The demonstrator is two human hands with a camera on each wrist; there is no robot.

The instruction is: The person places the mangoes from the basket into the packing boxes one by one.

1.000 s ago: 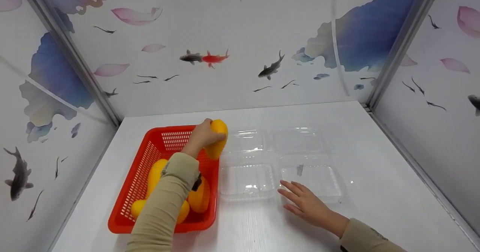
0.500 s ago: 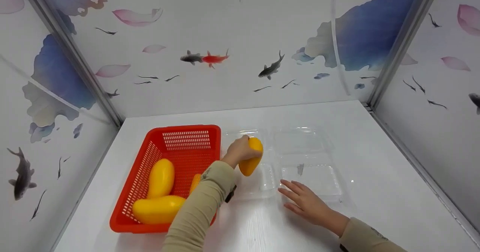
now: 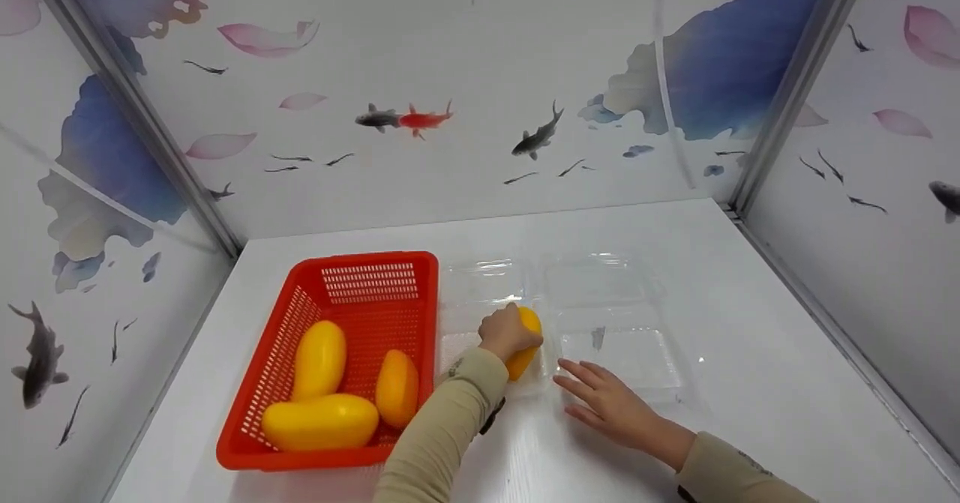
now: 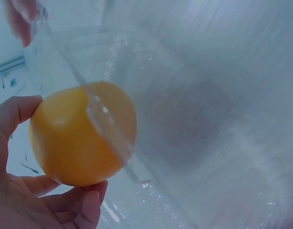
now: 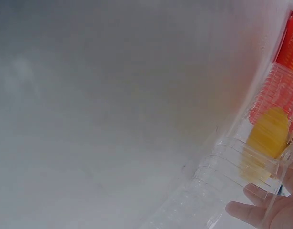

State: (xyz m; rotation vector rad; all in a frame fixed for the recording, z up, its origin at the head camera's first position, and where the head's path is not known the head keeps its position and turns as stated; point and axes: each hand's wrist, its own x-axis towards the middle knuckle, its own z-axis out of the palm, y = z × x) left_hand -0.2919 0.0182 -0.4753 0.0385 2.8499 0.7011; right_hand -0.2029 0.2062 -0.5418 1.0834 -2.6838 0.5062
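My left hand (image 3: 508,332) holds a yellow mango (image 3: 523,360) inside the front half of the left clear plastic clamshell box (image 3: 459,345). In the left wrist view, thumb and fingertips grip the mango (image 4: 75,138), and the box's clear wall crosses in front of it. My right hand (image 3: 615,409) has its fingers straight and spread, at the near left corner of the right clear clamshell box (image 3: 630,357). In the right wrist view, the mango (image 5: 268,136) shows through clear plastic beyond the right fingers (image 5: 246,212).
A red plastic basket (image 3: 433,285) stands left of the boxes. Inside lie three mangoes, one at the back left (image 3: 321,357), one across the front and one at the right. Both boxes lie with lids (image 3: 596,282) folded back. Patterned white walls enclose the table.
My left hand has carried the mango from above the basket's right rim, rightward and toward me, down into the left box. My right hand has stayed in place.
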